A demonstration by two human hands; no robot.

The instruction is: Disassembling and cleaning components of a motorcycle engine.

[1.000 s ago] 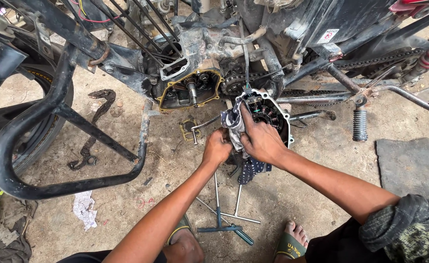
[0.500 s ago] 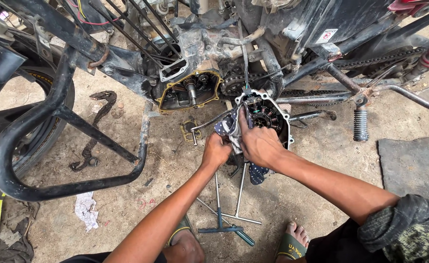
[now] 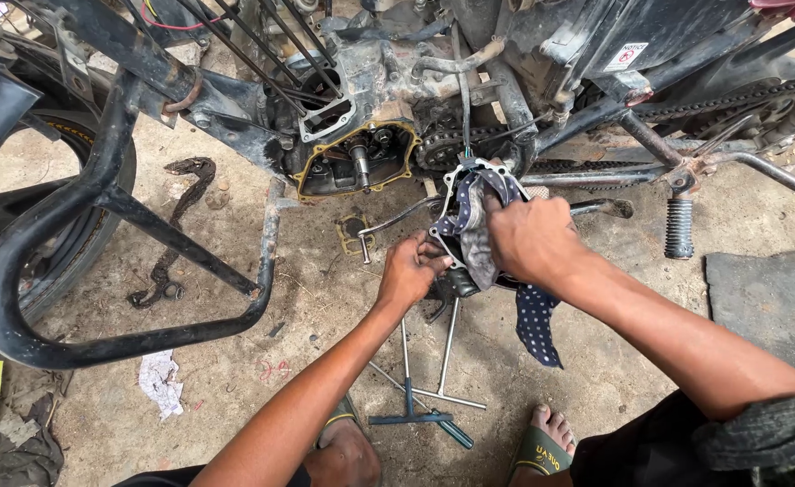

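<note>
Before engine: right hand (image 3: 534,239) presses rag (image 3: 478,236) into upright cover (image 3: 466,180); left hand (image 3: 411,271) steadies.

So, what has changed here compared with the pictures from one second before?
The right hand has pushed the dotted rag further across the metal engine cover, so the rag now hides most of its inside. The left hand still grips the cover's lower edge. The tools on the ground and the motorcycle frame stayed where they were.
</note>
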